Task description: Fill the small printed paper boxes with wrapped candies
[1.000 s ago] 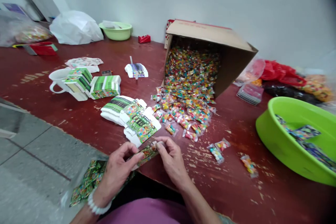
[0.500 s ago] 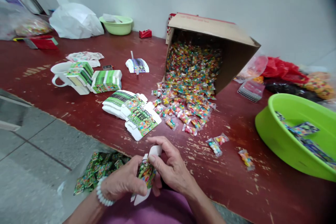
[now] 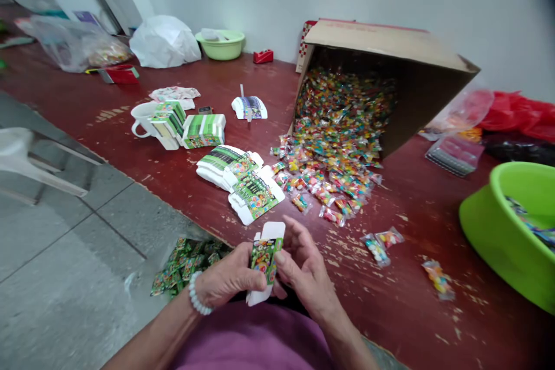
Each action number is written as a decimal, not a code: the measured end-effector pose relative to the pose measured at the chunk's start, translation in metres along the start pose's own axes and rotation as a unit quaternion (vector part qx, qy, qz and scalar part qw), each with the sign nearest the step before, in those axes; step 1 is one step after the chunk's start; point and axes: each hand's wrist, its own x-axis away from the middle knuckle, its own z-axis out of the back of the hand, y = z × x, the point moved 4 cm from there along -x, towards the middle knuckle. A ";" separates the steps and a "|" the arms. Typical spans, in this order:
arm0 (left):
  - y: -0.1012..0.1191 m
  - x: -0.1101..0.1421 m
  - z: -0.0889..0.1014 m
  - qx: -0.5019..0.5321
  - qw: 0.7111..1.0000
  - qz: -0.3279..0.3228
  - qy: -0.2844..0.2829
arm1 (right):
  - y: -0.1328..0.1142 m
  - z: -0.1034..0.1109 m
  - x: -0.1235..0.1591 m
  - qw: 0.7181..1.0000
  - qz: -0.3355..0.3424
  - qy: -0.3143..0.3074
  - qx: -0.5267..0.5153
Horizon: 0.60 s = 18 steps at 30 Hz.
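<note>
A small green printed carton [image 3: 265,254] with white end flaps stands upright between both my hands at the table's near edge. My left hand [image 3: 225,282], with a white bead bracelet at the wrist, grips its lower left side. My right hand [image 3: 306,269] presses its fingers against the carton's right side. Just beyond lie stacks of flat green cartons [image 3: 243,184]. Wrapped sweets [image 3: 329,179] spill from a tipped cardboard box [image 3: 390,69] onto the red table [image 3: 433,300].
A green basin [image 3: 498,237] with dark packets sits at the right. A white mug [image 3: 143,118] and more carton stacks [image 3: 203,130] lie left of centre. A bag of green packets [image 3: 186,260] hangs below the table edge. Bags, a pale green bowl [image 3: 221,45] and a white chair [image 3: 26,162] stand farther off.
The flat carton has been opened up into a box shape and turned upright between my hands, drawn closer to my lap. The view has swung left.
</note>
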 end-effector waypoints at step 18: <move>-0.022 0.003 0.006 -0.038 0.997 0.056 0.037 | -0.030 0.004 -0.001 0.923 0.176 0.003 0.341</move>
